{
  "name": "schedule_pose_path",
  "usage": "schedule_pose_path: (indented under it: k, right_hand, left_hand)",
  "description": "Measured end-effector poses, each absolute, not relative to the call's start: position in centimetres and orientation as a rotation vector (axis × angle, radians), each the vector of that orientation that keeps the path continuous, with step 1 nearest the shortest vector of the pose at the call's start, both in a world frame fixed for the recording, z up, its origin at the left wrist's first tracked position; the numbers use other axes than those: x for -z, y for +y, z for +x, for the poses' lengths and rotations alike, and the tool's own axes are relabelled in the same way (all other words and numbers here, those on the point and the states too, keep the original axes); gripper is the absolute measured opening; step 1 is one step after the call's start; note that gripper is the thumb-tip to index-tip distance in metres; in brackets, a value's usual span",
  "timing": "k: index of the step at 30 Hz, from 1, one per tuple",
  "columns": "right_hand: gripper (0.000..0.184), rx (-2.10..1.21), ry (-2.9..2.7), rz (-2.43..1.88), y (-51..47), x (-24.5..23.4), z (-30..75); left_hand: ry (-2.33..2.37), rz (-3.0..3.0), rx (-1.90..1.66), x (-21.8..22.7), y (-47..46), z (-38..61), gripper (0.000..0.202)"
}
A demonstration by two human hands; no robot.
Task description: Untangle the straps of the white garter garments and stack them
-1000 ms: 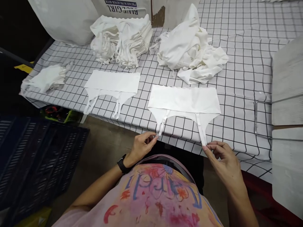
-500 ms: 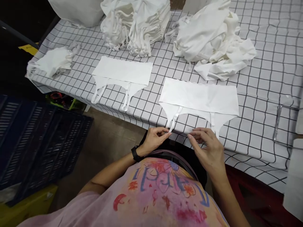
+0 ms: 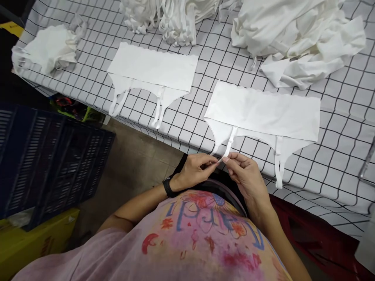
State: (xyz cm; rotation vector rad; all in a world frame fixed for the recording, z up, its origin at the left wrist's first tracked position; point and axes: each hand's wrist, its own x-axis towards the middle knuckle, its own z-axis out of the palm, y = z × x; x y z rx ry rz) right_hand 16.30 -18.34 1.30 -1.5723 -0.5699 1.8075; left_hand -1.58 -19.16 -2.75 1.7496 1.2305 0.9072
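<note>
The strap (image 3: 229,145) runs from the lower hem of the white garment (image 3: 263,113) straight down to the near edge of the table (image 3: 336,164). Its long axis points from the hem toward the person and leans a little to their left. Its free end hangs just past that edge, and both hands meet on it. The left hand (image 3: 195,171) comes in from the left and pinches the tip between thumb and fingers. The right hand (image 3: 247,175) comes in from the right and pinches the same tip, its fingertips touching or almost touching those of the left. Neither hand is clearly nearer, as both are closed on the strap end from opposite sides. The garment lies flat, with its long side parallel to the near edge. Its second strap (image 3: 278,166) hangs free to the right, near the right hand but untouched. A watch (image 3: 167,186) is on the left wrist. A second garment (image 3: 152,70) lies flat farther left, well apart. Beyond are a folded stack (image 3: 175,15) and a loose heap (image 3: 295,35), with a small bundle (image 3: 49,47) at the left corner. A dark crate (image 3: 43,156) stands on the floor below.
</note>
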Motion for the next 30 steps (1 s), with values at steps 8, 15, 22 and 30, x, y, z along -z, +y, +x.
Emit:
schedule_pose_path:
  k: [8, 15, 22, 30]
  right_hand:
    - [0.032, -1.732, -0.569, -1.569, -18.5, -1.5, 16.6]
    - [0.033, -1.78, -0.495, -1.593, -18.0, -2.3, 16.8]
    - [0.031, -1.781, -0.405, -1.561, -17.4, -2.8, 16.7]
    - [0.024, -1.757, -0.427, -1.548, -16.2, -3.3, 16.3]
  left_hand:
    - [1.194, 2.575, -1.094, 3.7, -18.1, -2.4, 0.014]
    - [0.998, 2.675, -1.186, 3.5, -17.5, -2.6, 0.013]
    - [1.189, 2.41, -1.063, 2.9, -17.3, -1.7, 0.003]
    - [1.381, 1.909, -0.798, -0.8, -16.6, -1.1, 0.013]
